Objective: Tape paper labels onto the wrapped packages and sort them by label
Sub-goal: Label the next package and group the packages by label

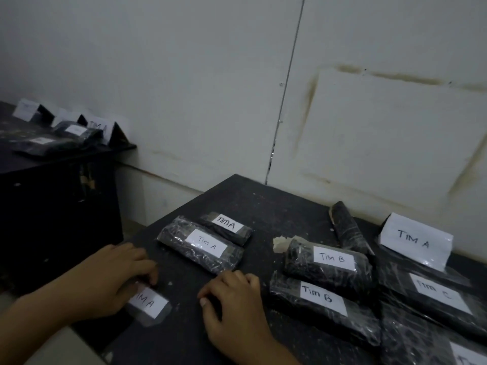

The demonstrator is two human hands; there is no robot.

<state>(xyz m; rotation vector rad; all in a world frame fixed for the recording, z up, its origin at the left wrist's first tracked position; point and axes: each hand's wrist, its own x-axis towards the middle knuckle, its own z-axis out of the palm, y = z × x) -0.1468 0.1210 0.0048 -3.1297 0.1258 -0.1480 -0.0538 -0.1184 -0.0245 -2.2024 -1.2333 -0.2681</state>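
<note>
left hand (110, 280) – fingers pinning "tim a" label (149, 302) flat on table (263, 204), likely to keep tape from curling. right hand (232, 299) – loose, empty, resting beside. labelled packages (200, 245) grouped beyond.

Left hand (110, 280) and right hand (232, 309) rest palm-down, fingers (147, 272) curled.

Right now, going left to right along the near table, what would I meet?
Left hand on a loose TIM A label → right hand → lower TIM B package → TIM C package.
</note>
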